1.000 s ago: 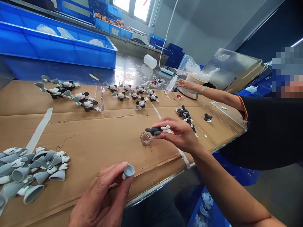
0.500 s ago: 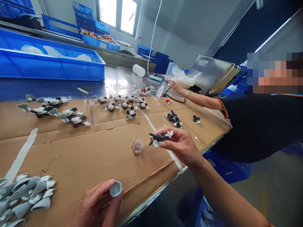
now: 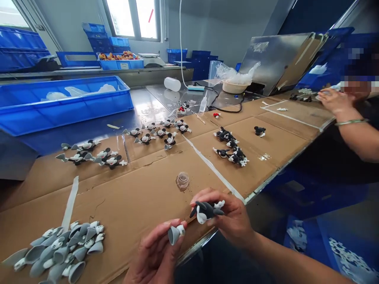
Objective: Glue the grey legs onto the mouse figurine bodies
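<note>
My left hand (image 3: 155, 256) pinches a small grey cone piece with a white tip (image 3: 174, 233) near the table's front edge. My right hand (image 3: 229, 219) grips a black-and-white mouse figure (image 3: 205, 211) just to the right of the cone; the two parts are close but apart. A small clear jar (image 3: 182, 180) stands on the cardboard (image 3: 142, 189) just beyond both hands. A heap of grey cone pieces (image 3: 63, 248) lies at the front left.
Rows of assembled figures (image 3: 91, 156) (image 3: 160, 132) lie further back, and loose black figures (image 3: 232, 152) to the right. A blue bin (image 3: 63, 112) stands at the back left. A co-worker's hand (image 3: 336, 100) works at the far right. A white bottle (image 3: 172, 83) lies behind.
My right hand carried the mouse figure from over the jar back toward me. My left hand brought the grey cone up beside it. The co-worker's arm withdrew to the right.
</note>
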Demonstrator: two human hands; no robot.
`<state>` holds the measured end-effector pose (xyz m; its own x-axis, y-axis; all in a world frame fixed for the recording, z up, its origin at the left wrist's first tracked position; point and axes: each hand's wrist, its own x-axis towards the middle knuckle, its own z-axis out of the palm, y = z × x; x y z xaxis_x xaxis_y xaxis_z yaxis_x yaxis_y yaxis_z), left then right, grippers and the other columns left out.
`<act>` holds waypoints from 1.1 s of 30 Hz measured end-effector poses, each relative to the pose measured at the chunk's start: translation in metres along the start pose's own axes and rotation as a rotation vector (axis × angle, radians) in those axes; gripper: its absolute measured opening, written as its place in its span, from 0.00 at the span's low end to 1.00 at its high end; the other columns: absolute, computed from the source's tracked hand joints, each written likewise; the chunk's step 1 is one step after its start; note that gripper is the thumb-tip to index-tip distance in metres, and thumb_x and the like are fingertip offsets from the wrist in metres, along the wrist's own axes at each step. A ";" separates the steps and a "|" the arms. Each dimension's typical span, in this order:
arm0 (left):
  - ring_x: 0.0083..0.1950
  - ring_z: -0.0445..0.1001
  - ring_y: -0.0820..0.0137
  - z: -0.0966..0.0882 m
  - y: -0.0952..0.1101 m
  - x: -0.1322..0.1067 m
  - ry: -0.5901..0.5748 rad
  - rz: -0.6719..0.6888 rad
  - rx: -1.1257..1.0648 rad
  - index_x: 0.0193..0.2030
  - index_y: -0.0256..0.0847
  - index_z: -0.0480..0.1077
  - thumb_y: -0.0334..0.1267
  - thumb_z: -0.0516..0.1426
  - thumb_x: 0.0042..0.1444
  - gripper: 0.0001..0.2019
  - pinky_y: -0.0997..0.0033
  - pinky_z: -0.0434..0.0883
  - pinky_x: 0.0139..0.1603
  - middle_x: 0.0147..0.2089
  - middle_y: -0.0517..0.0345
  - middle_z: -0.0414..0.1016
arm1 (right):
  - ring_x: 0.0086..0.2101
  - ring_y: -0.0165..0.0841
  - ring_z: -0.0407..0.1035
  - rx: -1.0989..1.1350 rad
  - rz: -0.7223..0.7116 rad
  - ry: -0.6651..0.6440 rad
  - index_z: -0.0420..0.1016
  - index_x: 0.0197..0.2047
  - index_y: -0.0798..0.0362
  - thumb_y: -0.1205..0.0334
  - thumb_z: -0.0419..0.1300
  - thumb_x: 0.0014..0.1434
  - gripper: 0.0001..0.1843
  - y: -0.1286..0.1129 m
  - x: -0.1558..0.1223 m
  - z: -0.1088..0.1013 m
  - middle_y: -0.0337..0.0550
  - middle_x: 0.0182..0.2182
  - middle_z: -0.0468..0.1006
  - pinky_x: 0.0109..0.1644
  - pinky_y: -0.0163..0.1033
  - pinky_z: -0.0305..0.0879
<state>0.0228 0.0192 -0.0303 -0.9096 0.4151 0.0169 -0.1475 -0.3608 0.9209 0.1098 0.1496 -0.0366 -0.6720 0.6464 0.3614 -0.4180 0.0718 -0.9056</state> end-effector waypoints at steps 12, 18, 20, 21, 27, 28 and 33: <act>0.33 0.85 0.70 -0.008 -0.014 0.004 -0.013 0.271 0.106 0.38 0.43 0.80 0.31 0.72 0.49 0.11 0.81 0.81 0.42 0.36 0.62 0.86 | 0.39 0.35 0.78 -0.150 -0.213 -0.076 0.82 0.47 0.51 0.60 0.70 0.62 0.11 0.000 0.003 0.005 0.47 0.37 0.84 0.47 0.42 0.76; 0.33 0.85 0.69 -0.016 -0.016 0.008 -0.039 0.313 0.176 0.39 0.42 0.79 0.25 0.70 0.49 0.12 0.81 0.81 0.39 0.36 0.62 0.86 | 0.41 0.34 0.78 -0.119 -0.227 -0.129 0.79 0.51 0.52 0.64 0.69 0.62 0.13 0.003 0.002 0.003 0.47 0.40 0.83 0.45 0.39 0.77; 0.33 0.85 0.70 -0.016 -0.016 0.006 -0.023 0.312 0.176 0.39 0.42 0.79 0.27 0.71 0.49 0.12 0.82 0.81 0.40 0.37 0.62 0.86 | 0.42 0.34 0.78 -0.128 -0.244 -0.139 0.79 0.51 0.52 0.64 0.69 0.62 0.14 0.003 0.002 0.003 0.47 0.41 0.84 0.46 0.39 0.77; 0.33 0.85 0.69 -0.016 -0.016 0.006 -0.027 0.307 0.168 0.39 0.42 0.79 0.28 0.71 0.48 0.12 0.82 0.81 0.39 0.37 0.62 0.86 | 0.43 0.34 0.78 -0.137 -0.250 -0.144 0.79 0.51 0.52 0.63 0.70 0.62 0.14 0.003 0.002 0.003 0.47 0.41 0.84 0.47 0.39 0.76; 0.34 0.85 0.68 -0.016 -0.015 0.005 -0.053 0.271 0.143 0.40 0.42 0.79 0.32 0.72 0.49 0.12 0.81 0.81 0.39 0.38 0.61 0.87 | 0.43 0.34 0.79 -0.142 -0.242 -0.159 0.79 0.51 0.53 0.64 0.69 0.62 0.13 0.001 0.003 0.004 0.47 0.41 0.84 0.49 0.40 0.76; 0.34 0.85 0.68 -0.016 -0.014 0.004 -0.056 0.268 0.147 0.40 0.42 0.79 0.31 0.72 0.49 0.12 0.81 0.81 0.40 0.39 0.61 0.87 | 0.43 0.34 0.79 -0.139 -0.243 -0.159 0.79 0.51 0.53 0.64 0.69 0.63 0.13 0.001 0.004 0.004 0.47 0.41 0.84 0.49 0.40 0.76; 0.32 0.85 0.68 -0.013 -0.014 0.005 -0.023 0.284 0.169 0.39 0.42 0.78 0.31 0.72 0.48 0.12 0.81 0.81 0.37 0.37 0.62 0.86 | 0.43 0.34 0.79 -0.152 -0.227 -0.169 0.79 0.50 0.53 0.63 0.68 0.63 0.12 0.000 0.004 0.004 0.48 0.41 0.84 0.49 0.40 0.76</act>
<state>0.0156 0.0149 -0.0480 -0.8961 0.3371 0.2888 0.1787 -0.3217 0.9298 0.1045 0.1487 -0.0345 -0.6695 0.4665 0.5780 -0.4811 0.3205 -0.8160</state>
